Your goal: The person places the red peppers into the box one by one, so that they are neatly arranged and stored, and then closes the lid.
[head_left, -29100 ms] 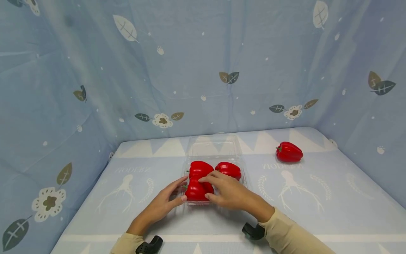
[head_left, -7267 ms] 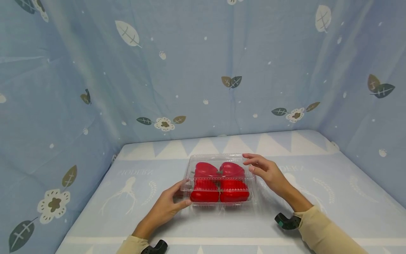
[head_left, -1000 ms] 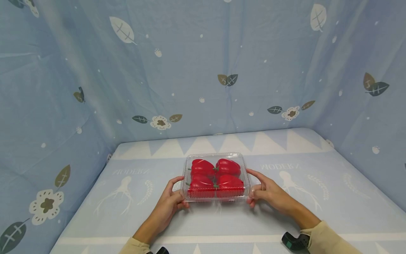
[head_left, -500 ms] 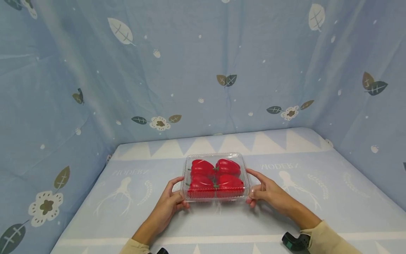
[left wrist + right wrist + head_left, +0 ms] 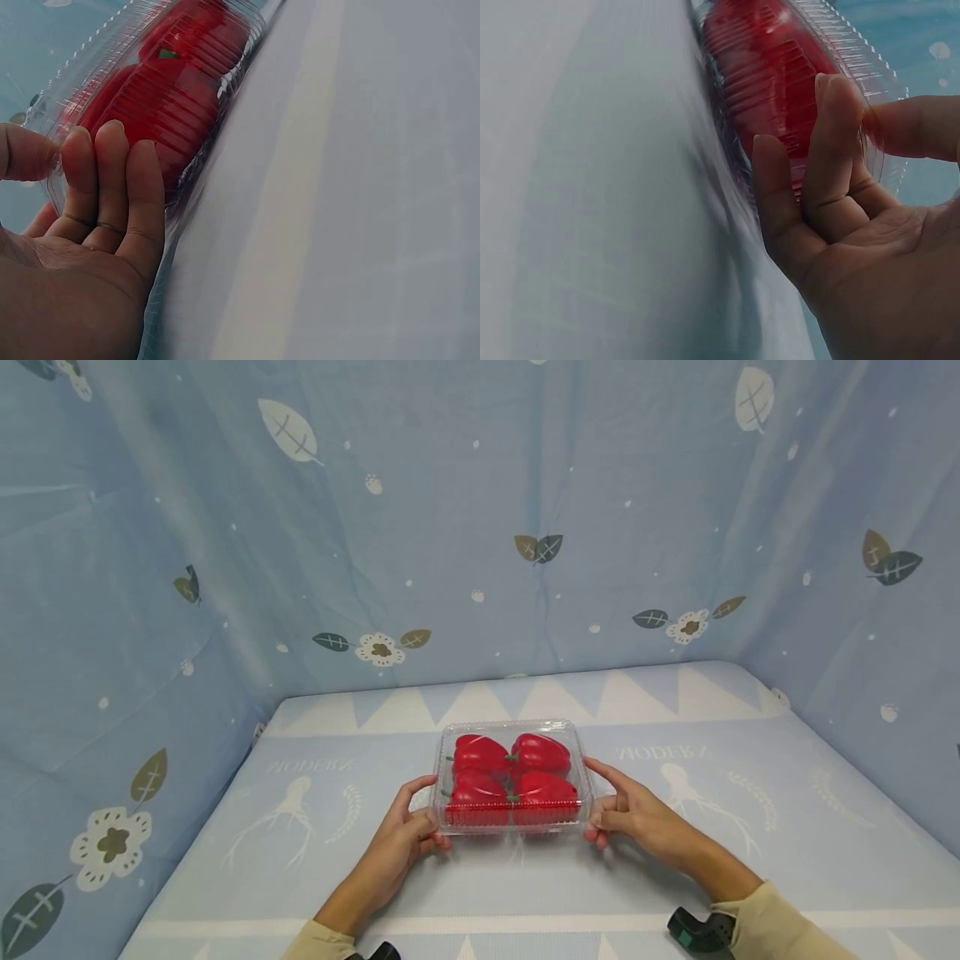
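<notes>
A clear plastic clamshell box (image 5: 512,830) sits mid-table in the head view, its lid down over several red bell peppers (image 5: 545,792) with green stems. At the near left corner my left hand (image 5: 392,847) pinches the rim between thumb and fingers. My right hand (image 5: 645,814) does the same at the near right corner, its index finger stretched along the side. In the left wrist view, the left hand's (image 5: 97,240) fingertips lie against the ribbed wall. The right wrist view shows the right thumb and fingers pinching the box's rim (image 5: 876,139).
The table (image 5: 300,885) is covered by a pale printed cloth. Blue patterned curtains (image 5: 465,510) rise behind it and on both sides. A black wrist device (image 5: 701,931) is at the right cuff.
Earlier the lid stood back and one pepper lay on the table at right; later the lid was partly lowered over all the peppers. Now it is down, with both hands pinching the near corners.
</notes>
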Demonstrator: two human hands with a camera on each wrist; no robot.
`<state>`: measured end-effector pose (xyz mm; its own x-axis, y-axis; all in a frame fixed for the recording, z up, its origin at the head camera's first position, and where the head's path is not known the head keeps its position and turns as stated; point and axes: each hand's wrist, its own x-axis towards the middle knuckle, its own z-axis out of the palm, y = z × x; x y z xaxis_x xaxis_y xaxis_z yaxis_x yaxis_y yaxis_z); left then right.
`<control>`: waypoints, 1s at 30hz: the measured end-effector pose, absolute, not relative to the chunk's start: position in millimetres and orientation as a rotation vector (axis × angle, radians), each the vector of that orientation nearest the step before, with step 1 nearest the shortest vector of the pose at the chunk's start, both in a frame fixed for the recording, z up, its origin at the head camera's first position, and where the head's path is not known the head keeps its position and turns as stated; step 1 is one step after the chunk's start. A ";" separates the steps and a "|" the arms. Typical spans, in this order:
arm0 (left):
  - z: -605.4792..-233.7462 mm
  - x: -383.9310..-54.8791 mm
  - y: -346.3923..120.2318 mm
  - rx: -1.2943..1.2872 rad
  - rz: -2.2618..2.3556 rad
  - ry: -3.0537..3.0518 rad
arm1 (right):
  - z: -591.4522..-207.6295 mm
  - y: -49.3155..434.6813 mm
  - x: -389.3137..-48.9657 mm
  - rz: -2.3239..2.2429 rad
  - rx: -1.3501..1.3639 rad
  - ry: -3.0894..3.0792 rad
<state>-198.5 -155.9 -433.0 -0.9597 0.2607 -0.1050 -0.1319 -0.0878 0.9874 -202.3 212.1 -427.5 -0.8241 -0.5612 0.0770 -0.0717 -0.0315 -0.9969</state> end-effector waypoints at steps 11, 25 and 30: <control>-432.5 -197.5 -153.0 0.116 2.137 1.928 | -428.4 210.6 -203.9 -1.905 -0.656 1.974; -433.8 -198.2 -154.3 0.118 2.149 2.125 | -427.9 220.3 -206.8 -1.892 -0.523 2.104; -434.0 -204.0 -160.4 0.128 2.056 2.371 | -426.5 228.3 -211.0 -1.879 -0.474 2.165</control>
<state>-204.0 -160.4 -434.0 -0.9967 0.0621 0.0523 0.0606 0.1396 0.9884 -211.0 228.3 -426.5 -0.9198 -0.3910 0.0336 -0.0884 0.1228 -0.9885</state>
